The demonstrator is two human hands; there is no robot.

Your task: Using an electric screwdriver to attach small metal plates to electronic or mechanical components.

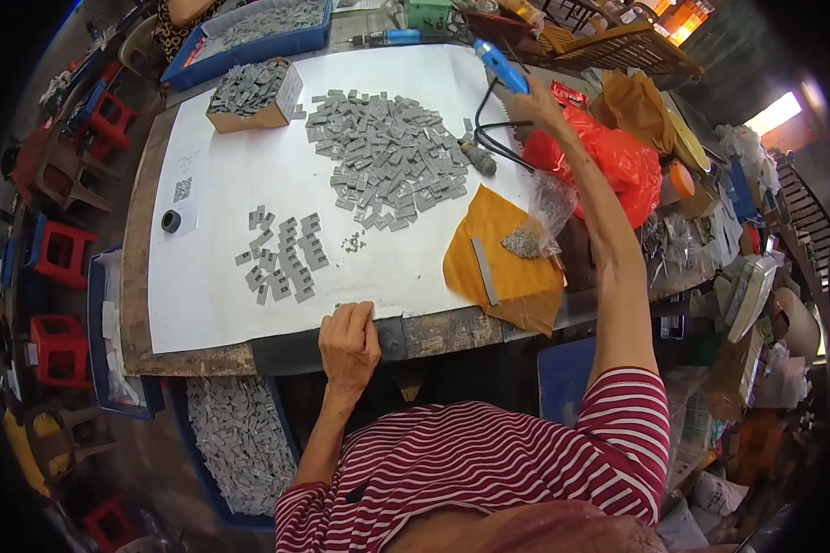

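While the left hand [349,343] rests with loosely curled fingers on the table edge [433,330] at lower centre, the right hand [537,100] grasps the blue electric screwdriver [500,64] at upper right; probably rigid, light, best gripped mid-body.

Even daylight, sharp centre, glare at upper right (heavy fisheye bending, black corners)

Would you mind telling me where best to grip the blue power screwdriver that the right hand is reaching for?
Probably around its blue body, coming from the near right as the right hand does: the body lies slanted across the table's far edge, with its black cord trailing toward the person.
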